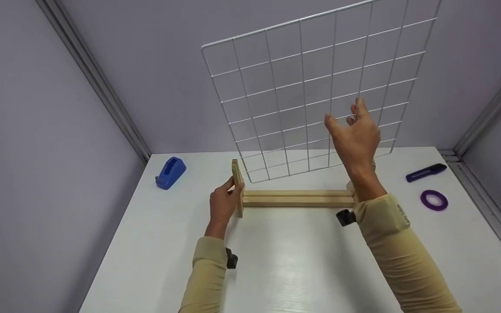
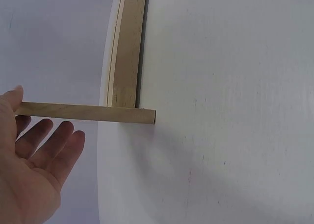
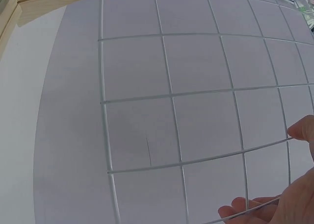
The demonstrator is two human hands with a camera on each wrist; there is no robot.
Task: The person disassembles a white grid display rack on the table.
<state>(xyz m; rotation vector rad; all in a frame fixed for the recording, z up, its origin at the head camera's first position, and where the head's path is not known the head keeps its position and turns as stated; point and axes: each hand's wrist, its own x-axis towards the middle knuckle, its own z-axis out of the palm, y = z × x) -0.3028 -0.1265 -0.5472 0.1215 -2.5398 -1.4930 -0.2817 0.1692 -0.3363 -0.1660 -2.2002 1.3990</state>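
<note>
From the head view I see my right hand (image 1: 355, 137) raised in the middle right of the frame, fingers hooked round the wires of a white wire grid panel (image 1: 302, 78), which stands tilted across the upper middle of the picture with its lower edge just above the wooden base (image 1: 296, 198). The right wrist view confirms the grip: a fingertip and thumb (image 3: 301, 131) sit on one horizontal wire at the right edge, and more fingers curl under the next wire down at the lower right. My left hand (image 1: 223, 203) is lower, left of centre, with its thumb pressed on the upright wooden end piece (image 1: 237, 187) of the base and its fingers fairly straight beside it; in the left wrist view the fingers (image 2: 49, 145) are spread and relaxed below the narrow edge of that end piece (image 2: 86, 112), so they lie against it rather than closing round it. The base lies flat on the white table (image 1: 302, 269). A blue tape dispenser (image 1: 170, 172) sits at the table's upper left, a dark blue utility knife (image 1: 425, 172) and a purple tape roll (image 1: 434, 200) at the right edge.
</note>
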